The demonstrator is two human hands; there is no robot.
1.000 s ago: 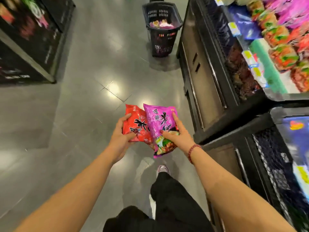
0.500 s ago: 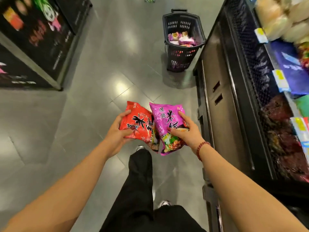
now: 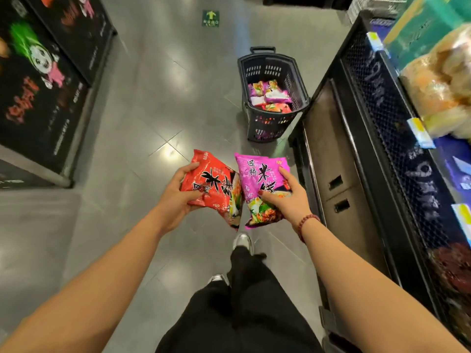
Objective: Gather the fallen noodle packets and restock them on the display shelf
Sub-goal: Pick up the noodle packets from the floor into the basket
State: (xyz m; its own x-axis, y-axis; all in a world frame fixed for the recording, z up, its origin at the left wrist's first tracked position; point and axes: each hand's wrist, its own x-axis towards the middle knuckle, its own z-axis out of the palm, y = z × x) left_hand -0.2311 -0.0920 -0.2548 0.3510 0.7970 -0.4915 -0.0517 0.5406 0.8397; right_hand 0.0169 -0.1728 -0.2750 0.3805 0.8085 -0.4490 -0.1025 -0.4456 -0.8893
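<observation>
My left hand [image 3: 178, 197] grips a red noodle packet [image 3: 216, 186] by its left side. Beside it, my right hand [image 3: 286, 200] grips a magenta noodle packet [image 3: 257, 174] from the right, thumb across its front. Both packets are held side by side at waist height above the grey floor, their lower edges nearly touching. Ahead stands a black shopping basket [image 3: 293, 72] holding several more red and magenta packets [image 3: 270, 94]. The display shelf [image 3: 397, 138] runs along my right, with a black mesh front and yellow price tags.
A dark printed display stand [image 3: 46, 93] lines the left side of the aisle. Bagged goods [image 3: 438, 80] sit on the upper right shelf. My legs in black trousers [image 3: 244, 301] and grey shoes are below. A green floor sign [image 3: 210, 18] lies far ahead on the tiled aisle.
I have walked forward along the aisle, so the basket and shelf come nearer. Both hands keep their hold on the packets, which have spread slightly apart.
</observation>
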